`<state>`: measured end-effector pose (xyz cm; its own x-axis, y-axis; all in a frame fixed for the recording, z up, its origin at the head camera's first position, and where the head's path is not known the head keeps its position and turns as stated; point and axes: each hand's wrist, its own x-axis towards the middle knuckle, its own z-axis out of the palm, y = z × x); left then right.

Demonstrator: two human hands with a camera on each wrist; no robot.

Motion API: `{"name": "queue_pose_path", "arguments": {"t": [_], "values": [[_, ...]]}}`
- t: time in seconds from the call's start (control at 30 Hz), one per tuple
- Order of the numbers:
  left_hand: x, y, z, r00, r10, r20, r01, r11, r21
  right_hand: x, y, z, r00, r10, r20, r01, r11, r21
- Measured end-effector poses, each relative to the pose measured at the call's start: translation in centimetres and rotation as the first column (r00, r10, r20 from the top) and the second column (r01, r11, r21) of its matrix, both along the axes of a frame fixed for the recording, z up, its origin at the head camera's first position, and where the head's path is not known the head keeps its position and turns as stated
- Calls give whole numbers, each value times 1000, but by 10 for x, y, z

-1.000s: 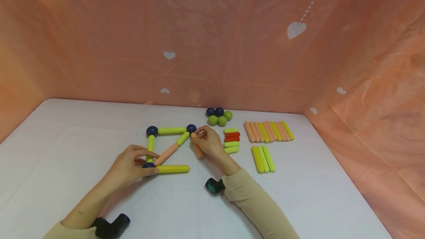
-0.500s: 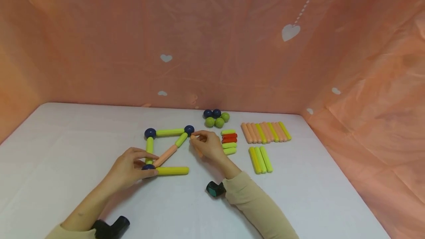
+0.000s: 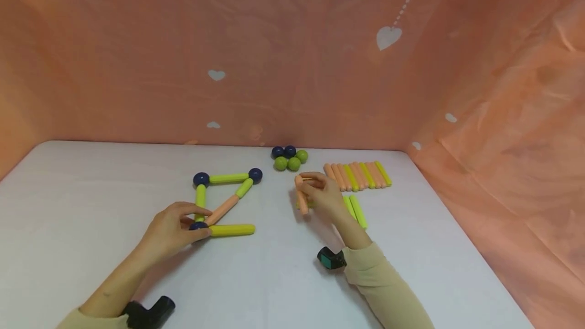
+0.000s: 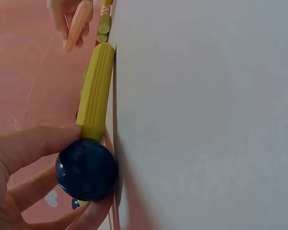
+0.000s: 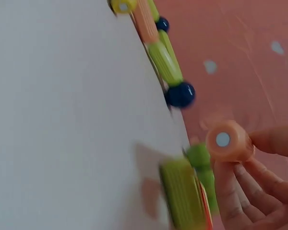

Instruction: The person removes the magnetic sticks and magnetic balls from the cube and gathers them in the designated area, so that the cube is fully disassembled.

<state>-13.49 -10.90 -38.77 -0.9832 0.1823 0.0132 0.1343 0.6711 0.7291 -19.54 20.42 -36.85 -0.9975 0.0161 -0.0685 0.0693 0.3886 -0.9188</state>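
Raised above the surface (image 3: 274,283), the peach stick (image 3: 303,206) runs near to far, its near end veering slightly right. The right hand's (image 3: 326,197) fingers pinch it, forearm slanting from lower right; the left hand's (image 3: 175,227) grasp a navy ball (image 4: 87,170).

A white table (image 3: 274,283) carries, left of centre, a flat outline: two green sticks (image 3: 228,178) link three navy balls (image 3: 201,179), a peach stick (image 3: 222,210) and a short green stick (image 3: 244,188) form its diagonal, and a yellow stick (image 3: 232,230) points right from the near ball (image 3: 198,226). Far centre, loose balls (image 3: 290,158) cluster; right of them lies a peach-and-yellow stick row (image 3: 358,176), with partly hidden green sticks (image 3: 358,212) nearer.
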Motion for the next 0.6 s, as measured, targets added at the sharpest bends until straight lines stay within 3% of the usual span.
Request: {"name": "queue_pose_path", "arguments": {"t": [0.17, 0.4, 0.6], "values": [[0, 0, 2, 1000, 6, 9, -5, 1000, -19, 1, 32, 5, 996, -46, 77, 47, 999, -7], [0, -2, -1, 1000, -4, 7, 4, 1000, -5, 6, 68, 6, 991, -108, 82, 106, 994, 34], [-1, -2, -3, 1000, -13, -1, 13, 1000, 6, 11, 87, 9, 971, -208, 117, 203, 978, 58]]}}
